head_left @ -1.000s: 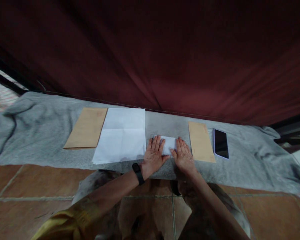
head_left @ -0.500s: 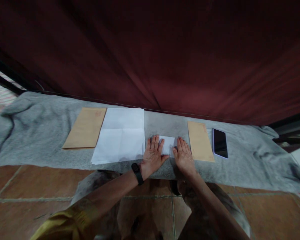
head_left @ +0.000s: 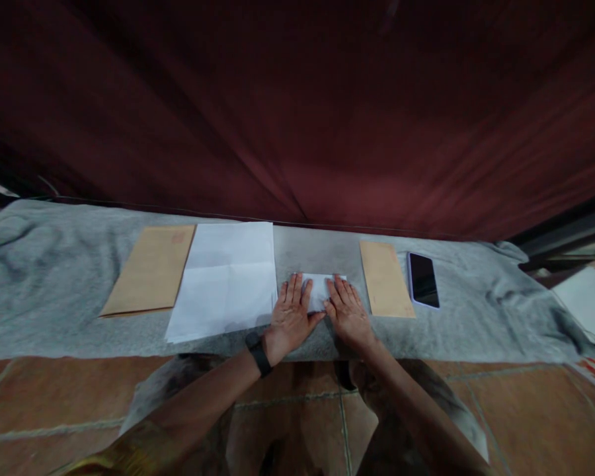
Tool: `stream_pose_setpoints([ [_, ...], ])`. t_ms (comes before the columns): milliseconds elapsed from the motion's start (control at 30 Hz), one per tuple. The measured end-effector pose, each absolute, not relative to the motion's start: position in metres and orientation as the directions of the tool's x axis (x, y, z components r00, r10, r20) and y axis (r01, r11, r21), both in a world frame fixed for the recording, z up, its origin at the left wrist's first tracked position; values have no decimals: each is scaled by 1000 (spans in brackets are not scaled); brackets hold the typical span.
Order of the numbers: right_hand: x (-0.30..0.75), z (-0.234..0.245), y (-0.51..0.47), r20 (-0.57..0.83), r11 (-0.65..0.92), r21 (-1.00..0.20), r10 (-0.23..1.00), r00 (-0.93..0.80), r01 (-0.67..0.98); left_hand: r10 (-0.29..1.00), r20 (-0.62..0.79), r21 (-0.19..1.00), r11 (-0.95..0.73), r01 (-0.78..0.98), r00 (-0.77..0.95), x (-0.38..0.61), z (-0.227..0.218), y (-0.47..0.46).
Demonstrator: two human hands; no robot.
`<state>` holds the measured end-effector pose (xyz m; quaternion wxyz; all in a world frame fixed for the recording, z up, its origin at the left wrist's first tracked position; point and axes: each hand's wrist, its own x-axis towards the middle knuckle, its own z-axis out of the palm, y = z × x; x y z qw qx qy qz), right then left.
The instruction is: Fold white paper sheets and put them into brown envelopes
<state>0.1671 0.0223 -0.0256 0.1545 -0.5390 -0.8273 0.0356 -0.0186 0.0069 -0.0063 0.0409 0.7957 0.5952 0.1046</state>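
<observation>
A small folded white paper (head_left: 318,291) lies on the grey cloth between my hands, partly covered by them. My left hand (head_left: 292,314) rests flat on its left side, fingers stretched out and thumb pointing right. On the right side of the paper, my right hand (head_left: 348,313) presses down flat with its fingers extended. Left of my hands lies a stack of large white sheets (head_left: 228,281) with a crease across the middle. A brown envelope (head_left: 387,280) lies just right of my right hand.
More brown envelopes (head_left: 151,270) lie stacked left of the white sheets. A phone (head_left: 424,280) with a pale purple edge sits right of the single envelope. The grey cloth (head_left: 480,304) covers a long narrow surface, with a dark red curtain (head_left: 307,132) hanging behind it.
My right hand has shifted left over the folded paper, closer to my left hand. The whole view has turned slightly to the right.
</observation>
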Motion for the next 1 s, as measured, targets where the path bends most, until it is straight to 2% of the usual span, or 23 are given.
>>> stream_pose_setpoints([
  [400,172,-28,21,257,362,-208,916,-307,909,960,172,198,-252,947,219,-26,-17,3],
  [667,175,-30,20,284,356,-166,910,-301,920,965,156,123,-231,965,212,-30,-17,-1],
  [1000,177,-30,23,286,358,-179,910,-300,916,947,155,83,-295,952,280,-39,-16,-2],
])
